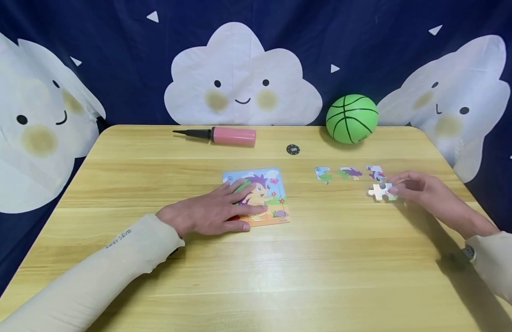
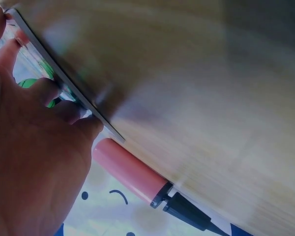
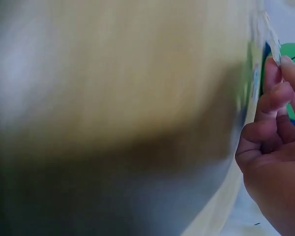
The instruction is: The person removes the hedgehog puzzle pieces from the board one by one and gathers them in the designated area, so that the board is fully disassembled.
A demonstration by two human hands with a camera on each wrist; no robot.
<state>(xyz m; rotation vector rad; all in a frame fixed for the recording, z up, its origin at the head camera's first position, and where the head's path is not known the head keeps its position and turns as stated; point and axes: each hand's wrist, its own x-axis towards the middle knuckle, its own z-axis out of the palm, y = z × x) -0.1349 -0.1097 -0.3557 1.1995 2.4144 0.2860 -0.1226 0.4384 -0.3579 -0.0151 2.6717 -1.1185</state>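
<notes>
My left hand [image 1: 214, 210] rests on the left part of a puzzle board [image 1: 276, 221], fingers spread and mostly straight across it. The board shows a cartoon animal with purple spikes, flowers and a butterfly; the hand hides its left side. In the left wrist view, fingers lie over the board's edge [image 2: 64, 76]. My right hand [image 1: 430, 196] pinches a pale jigsaw piece [image 1: 380, 192] between thumb and fingers. This piece [image 3: 273, 42] appears nearly edge-on in the right wrist view. Just behind it lies a purple and blue jigsaw piece [image 1: 375, 172], partly covered in the head view.
Left of that piece lie a purple and green piece [image 1: 350, 173] and a blue and green piece [image 1: 322, 174]. Farther back are a black chip marked 100 [image 1: 293, 149], a pink hand pump [image 1: 234, 136] and a green ball [image 1: 352, 119], before a cloud-patterned curtain [image 1: 131, 83].
</notes>
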